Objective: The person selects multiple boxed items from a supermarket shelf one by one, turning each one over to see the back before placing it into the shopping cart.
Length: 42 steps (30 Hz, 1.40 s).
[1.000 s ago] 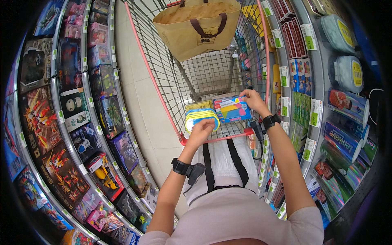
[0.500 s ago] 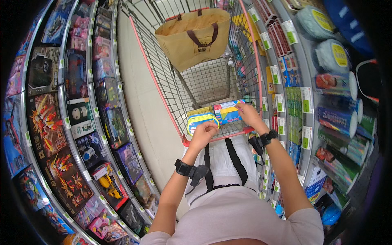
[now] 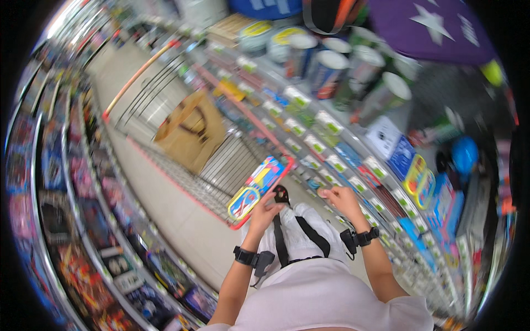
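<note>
My left hand [image 3: 265,212] is at the cart's near edge, thumb apart from the fingers, holding nothing I can see. Just beyond it, a rounded blue case with a yellow rim [image 3: 243,203] lies in the shopping cart [image 3: 234,225]. A blue, yellow and pink box [image 3: 268,174] lies beside the case. Outside the cart, near the right shelf, my right hand [image 3: 343,201] hangs with loosely bent fingers and nothing visible in them. Both wrists wear black straps with small devices. Motion blurs the fingertips.
A tan bag with brown handles [image 3: 190,132] stands in the cart. Shelves of boxed toys [image 3: 83,276] run along the left. The right shelf [image 3: 314,144] bears price tags and tubes [image 3: 330,71], with a blue ball [image 3: 465,154] farther right. Pale floor [image 3: 182,212] shows between.
My view has turned to the right, so the cart now slants toward the upper left. My right hand has come away from the colourful box and is outside the cart.
</note>
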Each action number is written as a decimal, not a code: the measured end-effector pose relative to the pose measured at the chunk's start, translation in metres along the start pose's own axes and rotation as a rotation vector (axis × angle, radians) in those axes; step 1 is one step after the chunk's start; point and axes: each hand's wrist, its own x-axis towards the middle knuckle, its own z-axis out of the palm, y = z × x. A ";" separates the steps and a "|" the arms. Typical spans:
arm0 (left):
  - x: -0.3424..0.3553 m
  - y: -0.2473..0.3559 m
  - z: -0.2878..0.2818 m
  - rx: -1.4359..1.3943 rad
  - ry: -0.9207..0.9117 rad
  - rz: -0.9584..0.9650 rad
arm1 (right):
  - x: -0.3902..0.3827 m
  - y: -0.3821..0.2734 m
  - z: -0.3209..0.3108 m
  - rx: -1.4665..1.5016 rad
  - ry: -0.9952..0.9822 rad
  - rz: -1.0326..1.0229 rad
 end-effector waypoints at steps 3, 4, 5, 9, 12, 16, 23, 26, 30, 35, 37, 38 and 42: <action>0.007 0.003 0.017 0.091 -0.080 -0.266 | -0.050 0.032 -0.014 0.287 0.383 -0.082; 0.007 0.007 0.026 0.168 -0.124 -0.216 | -0.063 0.044 -0.020 0.291 0.437 -0.057; 0.007 0.010 0.035 0.241 -0.164 -0.165 | -0.077 0.060 -0.026 0.194 0.392 0.017; 0.015 0.009 0.065 0.230 -0.312 -0.201 | -0.120 0.090 -0.030 0.234 0.515 0.127; 0.012 0.003 0.090 0.142 -0.410 -0.070 | -0.143 0.108 -0.036 0.369 0.695 0.107; 0.012 0.011 0.131 0.370 -0.552 -0.205 | -0.164 0.139 -0.051 0.189 0.571 0.317; 0.004 0.010 0.218 0.197 -0.700 -0.171 | -0.197 0.185 -0.096 0.357 1.037 0.305; 0.002 0.000 0.256 0.193 -0.802 -0.126 | -0.214 0.213 -0.118 0.471 1.198 0.254; -0.010 0.007 0.313 0.224 -0.817 -0.105 | -0.225 0.233 -0.136 0.583 1.201 0.219; -0.019 -0.001 0.376 0.333 -0.854 0.018 | -0.233 0.248 -0.143 0.590 1.047 0.173; -0.029 0.000 0.400 0.355 -0.803 0.102 | -0.240 0.242 -0.152 0.587 0.939 0.191; -0.034 0.000 0.410 0.373 -0.760 0.186 | -0.240 0.246 -0.153 0.590 0.933 0.186; -0.042 -0.011 0.432 0.370 -0.705 0.222 | -0.245 0.258 -0.157 0.637 0.851 0.080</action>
